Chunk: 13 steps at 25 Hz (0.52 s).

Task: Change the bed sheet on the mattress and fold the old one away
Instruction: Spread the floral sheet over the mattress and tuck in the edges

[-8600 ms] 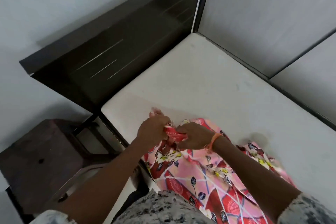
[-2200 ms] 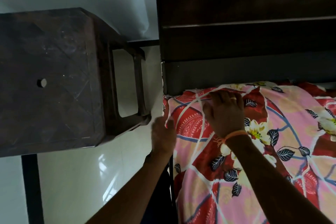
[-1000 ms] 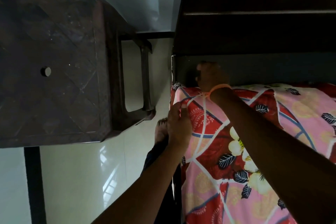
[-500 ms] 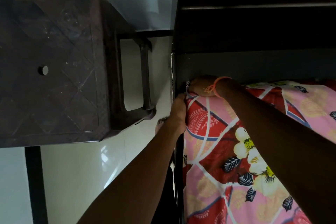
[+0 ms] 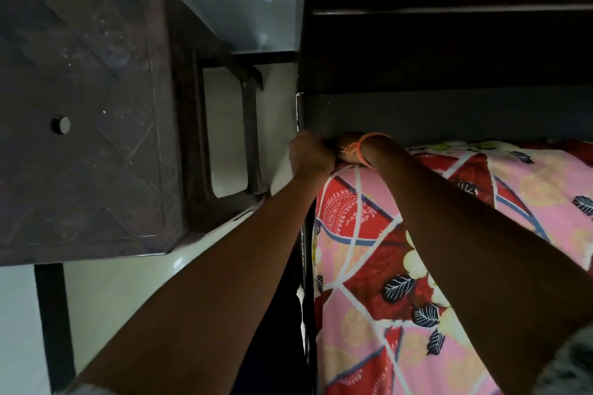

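A pink and red floral bed sheet (image 5: 369,234) covers the mattress up to the dark headboard (image 5: 449,51). My left hand (image 5: 309,154) is curled into a fist at the mattress's near-left corner and grips the sheet's edge there. My right hand (image 5: 348,146) reaches down into the gap between that corner and the headboard. Only its back and the wrist with an orange band show; its fingers are hidden. Both forearms stretch across the frame toward this corner.
A dark brown plastic stool (image 5: 90,112) stands on the glossy white floor (image 5: 128,292) just left of the bed. The dark bed frame edge (image 5: 306,298) runs down beside the sheet. A pale wall rises behind the stool.
My left hand has moved up from the sheet's side edge to the corner by the headboard. My right hand has stayed pushed down at that corner.
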Each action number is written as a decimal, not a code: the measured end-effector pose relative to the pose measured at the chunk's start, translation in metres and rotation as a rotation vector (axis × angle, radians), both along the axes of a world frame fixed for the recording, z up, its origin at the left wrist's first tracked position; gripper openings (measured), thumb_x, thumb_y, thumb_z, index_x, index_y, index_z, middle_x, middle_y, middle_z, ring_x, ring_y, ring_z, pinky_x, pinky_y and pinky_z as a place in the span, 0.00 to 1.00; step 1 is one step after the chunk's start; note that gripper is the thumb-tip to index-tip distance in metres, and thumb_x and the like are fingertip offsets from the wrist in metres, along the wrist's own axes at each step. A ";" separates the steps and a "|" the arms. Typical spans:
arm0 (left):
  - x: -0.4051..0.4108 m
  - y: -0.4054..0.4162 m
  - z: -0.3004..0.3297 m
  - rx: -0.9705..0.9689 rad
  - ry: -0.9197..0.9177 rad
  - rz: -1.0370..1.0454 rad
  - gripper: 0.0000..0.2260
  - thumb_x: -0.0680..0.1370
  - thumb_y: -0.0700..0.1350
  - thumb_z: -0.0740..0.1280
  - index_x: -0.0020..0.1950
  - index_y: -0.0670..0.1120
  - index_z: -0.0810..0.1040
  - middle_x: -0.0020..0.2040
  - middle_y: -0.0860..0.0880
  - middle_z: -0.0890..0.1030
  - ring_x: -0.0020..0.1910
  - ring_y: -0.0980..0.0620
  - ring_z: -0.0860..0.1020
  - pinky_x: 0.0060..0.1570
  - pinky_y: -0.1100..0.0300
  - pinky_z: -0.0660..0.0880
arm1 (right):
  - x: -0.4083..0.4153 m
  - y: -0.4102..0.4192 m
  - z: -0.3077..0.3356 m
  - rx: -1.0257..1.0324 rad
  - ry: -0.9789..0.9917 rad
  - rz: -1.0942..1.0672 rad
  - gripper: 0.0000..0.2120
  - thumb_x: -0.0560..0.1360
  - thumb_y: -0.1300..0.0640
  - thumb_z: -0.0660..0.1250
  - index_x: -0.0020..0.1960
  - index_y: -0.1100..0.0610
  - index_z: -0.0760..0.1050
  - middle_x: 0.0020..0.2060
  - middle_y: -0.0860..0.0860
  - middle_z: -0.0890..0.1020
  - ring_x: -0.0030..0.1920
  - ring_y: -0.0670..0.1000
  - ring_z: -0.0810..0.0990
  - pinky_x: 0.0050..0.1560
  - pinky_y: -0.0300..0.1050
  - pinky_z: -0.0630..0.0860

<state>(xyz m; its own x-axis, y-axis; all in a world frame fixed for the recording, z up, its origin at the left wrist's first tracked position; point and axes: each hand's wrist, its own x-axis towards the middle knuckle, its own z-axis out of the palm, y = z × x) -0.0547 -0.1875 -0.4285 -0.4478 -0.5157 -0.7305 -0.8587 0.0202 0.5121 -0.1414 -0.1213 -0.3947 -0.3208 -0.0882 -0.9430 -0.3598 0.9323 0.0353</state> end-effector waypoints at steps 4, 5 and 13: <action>0.015 0.001 0.010 0.226 -0.015 -0.169 0.13 0.83 0.46 0.61 0.44 0.40 0.78 0.38 0.43 0.81 0.35 0.47 0.80 0.35 0.59 0.76 | 0.009 -0.006 -0.028 -0.037 0.082 0.066 0.14 0.79 0.48 0.60 0.58 0.57 0.74 0.54 0.57 0.79 0.57 0.59 0.75 0.65 0.56 0.66; 0.019 -0.001 0.009 0.272 -0.030 -0.186 0.13 0.83 0.47 0.61 0.44 0.41 0.77 0.39 0.43 0.81 0.37 0.45 0.81 0.38 0.57 0.77 | 0.015 -0.007 -0.033 -0.054 0.195 0.122 0.14 0.77 0.47 0.64 0.56 0.56 0.75 0.54 0.57 0.79 0.58 0.60 0.75 0.65 0.58 0.65; 0.029 0.043 0.026 -0.551 0.448 -0.683 0.07 0.78 0.42 0.66 0.53 0.42 0.81 0.49 0.44 0.83 0.46 0.46 0.82 0.47 0.54 0.79 | 0.058 0.059 0.013 -0.450 0.880 0.086 0.16 0.73 0.54 0.67 0.61 0.55 0.74 0.61 0.59 0.73 0.60 0.62 0.73 0.63 0.60 0.67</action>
<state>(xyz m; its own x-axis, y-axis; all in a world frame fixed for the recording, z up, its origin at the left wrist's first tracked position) -0.0261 -0.1448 -0.4025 -0.9529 -0.2604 -0.1554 -0.3022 0.7735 0.5571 -0.0838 -0.0627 -0.3820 -0.8666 -0.4352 -0.2442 -0.4422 0.8965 -0.0286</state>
